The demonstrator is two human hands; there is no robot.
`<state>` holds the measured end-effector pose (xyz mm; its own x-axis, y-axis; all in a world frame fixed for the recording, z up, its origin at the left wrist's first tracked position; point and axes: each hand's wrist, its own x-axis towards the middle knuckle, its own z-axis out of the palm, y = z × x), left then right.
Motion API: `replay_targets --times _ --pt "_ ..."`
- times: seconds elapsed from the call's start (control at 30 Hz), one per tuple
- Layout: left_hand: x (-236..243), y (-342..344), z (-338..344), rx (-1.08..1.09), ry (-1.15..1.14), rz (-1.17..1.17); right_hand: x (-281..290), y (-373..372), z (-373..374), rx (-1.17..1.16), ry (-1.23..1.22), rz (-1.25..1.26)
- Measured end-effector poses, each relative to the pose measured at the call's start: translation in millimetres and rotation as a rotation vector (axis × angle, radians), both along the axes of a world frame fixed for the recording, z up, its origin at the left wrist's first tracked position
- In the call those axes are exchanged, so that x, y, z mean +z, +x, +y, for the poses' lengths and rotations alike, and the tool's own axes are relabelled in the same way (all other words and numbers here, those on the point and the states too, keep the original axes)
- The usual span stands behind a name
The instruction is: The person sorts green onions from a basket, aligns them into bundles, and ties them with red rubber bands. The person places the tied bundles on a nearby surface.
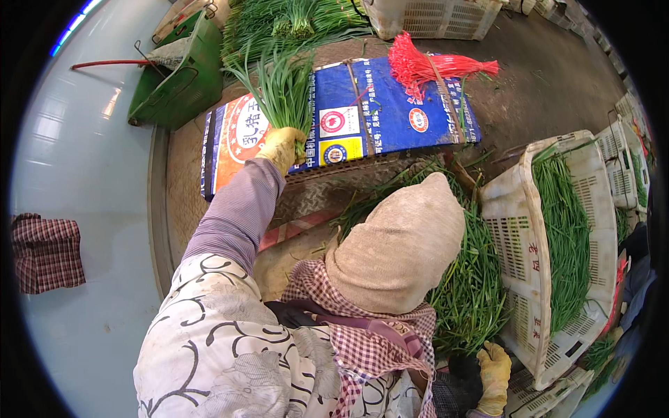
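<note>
My left hand (282, 150), in a yellow work glove, is closed around a bunch of green chives (286, 90). The leafy tops fan away from me, and short stem ends poke out below the fist. Under it lies a flat board wrapped in blue printed sheeting (390, 90). A bundle of red ties (439, 66) rests at the board's far right, under a brown strap. Low on the right, my yellow-gloved right hand (493, 380) has curled fingers beside a loose heap of chives (470, 299); what it holds is hidden.
A beige cloth-covered rounded form (401, 244) rises in front of me. White plastic crates (516, 230) of chives line the right. At the far left stands a green bin (178, 80), with stacked chives (300, 21) beside it. Another white crate (432, 17) sits at the back.
</note>
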<state>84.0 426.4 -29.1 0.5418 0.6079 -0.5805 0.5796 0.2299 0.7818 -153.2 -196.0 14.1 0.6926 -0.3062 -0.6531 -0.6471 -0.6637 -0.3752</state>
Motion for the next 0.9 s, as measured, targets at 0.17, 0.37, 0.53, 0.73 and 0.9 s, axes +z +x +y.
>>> replay_targets --times 0.17,0.37,0.53,0.73,0.9 --pt "5 -2 -12 -0.127 -0.020 0.132 13 1 8 0.046 0.022 -0.032" --pt "19 -3 -15 -0.344 0.214 0.208 15 2 11 0.042 0.058 -0.119" --pt "-16 12 -15 -0.383 0.671 0.319 20 8 15 0.093 0.075 -0.159" --pt "-76 44 -2 -0.650 0.892 0.421 36 19 22 0.392 -0.037 -0.282" --pt "-60 53 24 -0.570 0.724 0.391 44 16 23 0.383 -0.077 -0.350"
